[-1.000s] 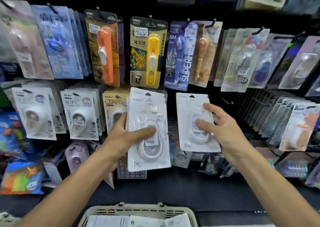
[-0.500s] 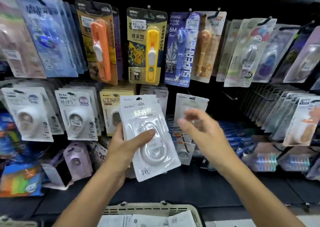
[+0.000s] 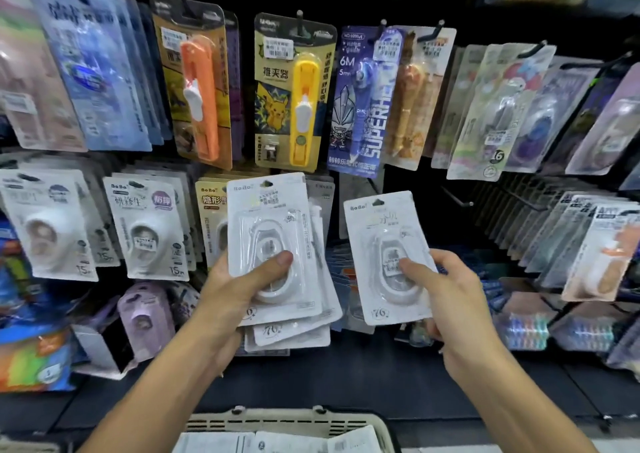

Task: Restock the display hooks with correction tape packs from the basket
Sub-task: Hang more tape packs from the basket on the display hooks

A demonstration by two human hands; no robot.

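Observation:
My left hand point(image 3: 239, 290) grips a fanned stack of white correction tape packs point(image 3: 273, 224), thumb across the front pack's blister. My right hand point(image 3: 446, 293) pinches a single white correction tape pack point(image 3: 381, 231) by its lower right side, upright in front of a dark gap in the display. A bare metal display hook point(image 3: 457, 198) sticks out just right of and above that pack. The beige basket point(image 3: 287, 418) sits at the bottom edge with more white packs inside.
Hooks hold similar white packs point(image 3: 145, 224) on the left, orange point(image 3: 197, 82) and yellow point(image 3: 294, 89) clip-pusher cards above, and rows of hanging packs point(image 3: 588, 241) to the right. A dark shelf ledge point(image 3: 346, 380) runs below the display.
My right hand, empty half a second ago, now holds a single white pack upright by the gap. The left hand's stack has lifted slightly and fanned out.

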